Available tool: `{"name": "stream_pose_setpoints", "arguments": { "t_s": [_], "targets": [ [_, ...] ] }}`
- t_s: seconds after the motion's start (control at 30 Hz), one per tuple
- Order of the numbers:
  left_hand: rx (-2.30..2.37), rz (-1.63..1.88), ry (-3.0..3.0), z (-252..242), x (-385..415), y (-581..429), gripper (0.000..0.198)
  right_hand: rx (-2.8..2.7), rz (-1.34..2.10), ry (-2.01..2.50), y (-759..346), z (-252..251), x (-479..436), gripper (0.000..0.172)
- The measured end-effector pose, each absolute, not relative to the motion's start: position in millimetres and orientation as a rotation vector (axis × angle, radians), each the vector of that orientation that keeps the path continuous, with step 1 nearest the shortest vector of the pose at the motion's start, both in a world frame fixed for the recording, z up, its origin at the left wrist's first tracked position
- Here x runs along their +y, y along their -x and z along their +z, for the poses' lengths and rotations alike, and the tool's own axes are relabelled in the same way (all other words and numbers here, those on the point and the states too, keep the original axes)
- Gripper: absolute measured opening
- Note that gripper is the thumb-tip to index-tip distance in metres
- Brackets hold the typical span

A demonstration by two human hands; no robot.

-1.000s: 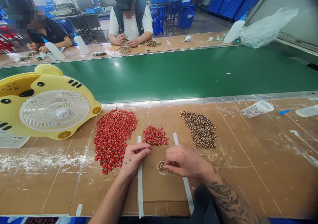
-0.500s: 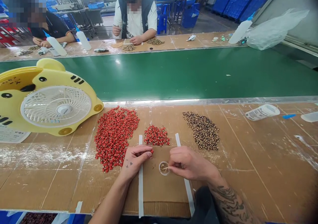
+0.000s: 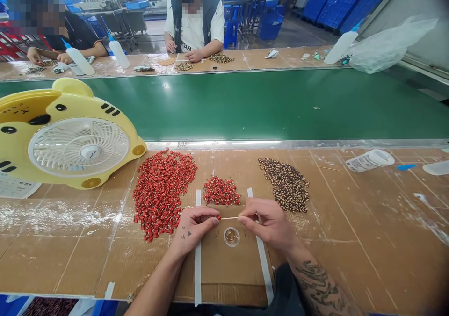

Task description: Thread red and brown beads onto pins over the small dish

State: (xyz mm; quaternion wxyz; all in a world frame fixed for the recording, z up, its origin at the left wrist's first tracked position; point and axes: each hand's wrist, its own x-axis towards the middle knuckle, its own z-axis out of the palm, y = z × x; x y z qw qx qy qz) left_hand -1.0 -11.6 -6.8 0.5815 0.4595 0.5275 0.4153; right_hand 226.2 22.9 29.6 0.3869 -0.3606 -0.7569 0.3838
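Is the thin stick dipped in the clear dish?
No, the right hand points the stick at the red piece in the left hand.

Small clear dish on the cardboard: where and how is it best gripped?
I'd pinch the small clear dish by the left and right edges of its rim, coming from the near side. It is round and appears to sit open side up, with bare cardboard on its near side. Beyond its far edge, the left hand, thin stick and right hand crowd the approach.

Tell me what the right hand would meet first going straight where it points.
Probably the small red piece the left hand pinches: the right hand holds a thin stick aimed straight at it, though whether they touch is unclear.
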Motion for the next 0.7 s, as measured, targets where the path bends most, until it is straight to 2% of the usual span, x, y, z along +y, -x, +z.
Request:
{"name": "stream_pose_setpoints", "arguments": {
  "t_s": [0.23,0.47,0.7],
  "targets": [
    [1.23,0.964,-1.103,-3,-11,1,0.011,-1.973,0.959,0.988,-223,27,22,0.022],
    [1.24,0.979,-1.087,-6,-10,0,0.013,-1.962,0.868,1.084,-220,23,21,0.033],
    [1.268,0.983,-1.055,-7,-10,3,0.017,-2.265,1.05,0.938,-230,30,24,0.03]
  ]
}}
